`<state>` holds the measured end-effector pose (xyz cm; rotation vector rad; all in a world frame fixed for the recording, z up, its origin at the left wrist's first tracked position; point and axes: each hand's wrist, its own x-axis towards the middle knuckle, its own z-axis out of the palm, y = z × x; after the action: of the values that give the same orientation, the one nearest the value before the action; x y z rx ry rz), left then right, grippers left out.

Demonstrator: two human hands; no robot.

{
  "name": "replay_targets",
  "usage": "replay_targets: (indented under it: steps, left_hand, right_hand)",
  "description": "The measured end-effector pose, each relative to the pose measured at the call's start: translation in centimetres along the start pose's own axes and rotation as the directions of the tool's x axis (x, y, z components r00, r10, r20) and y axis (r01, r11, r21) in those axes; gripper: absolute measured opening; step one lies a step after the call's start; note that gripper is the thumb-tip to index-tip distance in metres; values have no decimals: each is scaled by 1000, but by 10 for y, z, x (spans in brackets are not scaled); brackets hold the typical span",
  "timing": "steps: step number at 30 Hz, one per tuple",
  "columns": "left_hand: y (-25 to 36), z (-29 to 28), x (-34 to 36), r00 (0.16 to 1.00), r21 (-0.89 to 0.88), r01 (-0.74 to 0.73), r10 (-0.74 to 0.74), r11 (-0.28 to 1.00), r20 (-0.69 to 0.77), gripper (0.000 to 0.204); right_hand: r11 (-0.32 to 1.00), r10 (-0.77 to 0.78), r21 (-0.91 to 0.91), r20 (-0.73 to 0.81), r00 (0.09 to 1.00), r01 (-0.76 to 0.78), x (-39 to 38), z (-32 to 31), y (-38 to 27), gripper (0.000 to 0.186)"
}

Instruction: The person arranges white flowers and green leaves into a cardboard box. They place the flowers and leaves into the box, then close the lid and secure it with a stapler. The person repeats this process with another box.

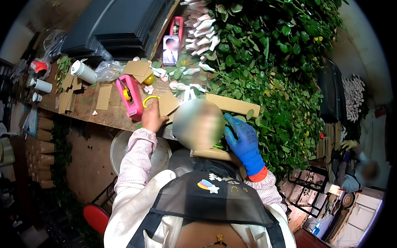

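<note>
You've got two hands point(154, 118) point(243, 141) here, two pink tape dispensers point(134, 105) point(181, 29), one phone point(170, 51), one bucket point(163, 154), one red seat point(96, 219)!

Red seat point(95, 219), white lidded flask point(83, 72)

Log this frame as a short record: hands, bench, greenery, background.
left hand: bare, by a brown cardboard piece; grip unclear
right hand: blue-gloved, right of a blurred patch; grip unclear
bench: wooden table; pink tape dispenser, white bottle
greenery: leafy stems, heaped ahead and right
background: red seat lower left; another person far right
</note>
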<state>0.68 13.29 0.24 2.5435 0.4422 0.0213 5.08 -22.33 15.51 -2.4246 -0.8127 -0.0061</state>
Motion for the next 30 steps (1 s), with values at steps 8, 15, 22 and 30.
replay_targets:
  steps: [8,15,22,30]
  left_hand:
    - [118,-57,-49,965,-353,-200,121,914,-233,105]
    - [146,-36,-85,925,-607,-314,380,730,-21,85]
    - [128,-29,-58,867,-417,-480,489,772,-92,31]
    - [176,-1,-17,594,-197,-700,713,686,373,115]
  right_hand:
    - [804,237,493,249,939,-334,-9,-6,-37,41]
    - [443,348,687,460,817,-576,-2,-6,13,26]
    - [541,305,483,650,696,-688,0,18,60,27]
    - [864,447,94,307,840,-494,-7,33,51,32]
